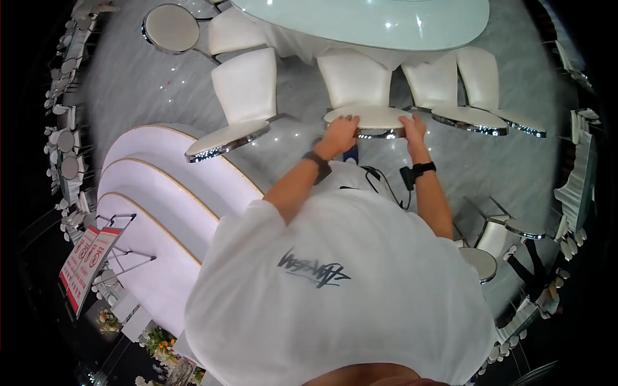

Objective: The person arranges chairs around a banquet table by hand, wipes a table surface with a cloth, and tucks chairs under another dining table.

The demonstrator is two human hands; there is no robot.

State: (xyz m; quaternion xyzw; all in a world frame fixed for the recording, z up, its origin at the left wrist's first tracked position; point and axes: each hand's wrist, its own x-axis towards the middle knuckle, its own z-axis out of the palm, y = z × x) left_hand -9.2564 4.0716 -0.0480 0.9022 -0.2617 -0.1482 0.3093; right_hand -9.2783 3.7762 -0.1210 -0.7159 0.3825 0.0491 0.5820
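Note:
Both of my hands are on the oval backrest of a white padded chair (373, 118) with a shiny chrome rim. My left hand (339, 137) is closed over the backrest's left side, fingertips on its upper face. At the right side, my right hand (415, 132) grips the rim, with its fingers partly hidden. The chair's seat (357, 80) points toward a round table (367, 26) with a pale glass top and white cloth. A dark band circles each of my wrists, and a black cable hangs near the right one.
Matching chairs stand at left (244, 83) and right (432, 87) along the table. White curved steps (167, 186) with gold edges rise at my left, beside a red-and-white sign (90, 257). More chairs (479, 264) and a person (547, 296) are behind me on the right.

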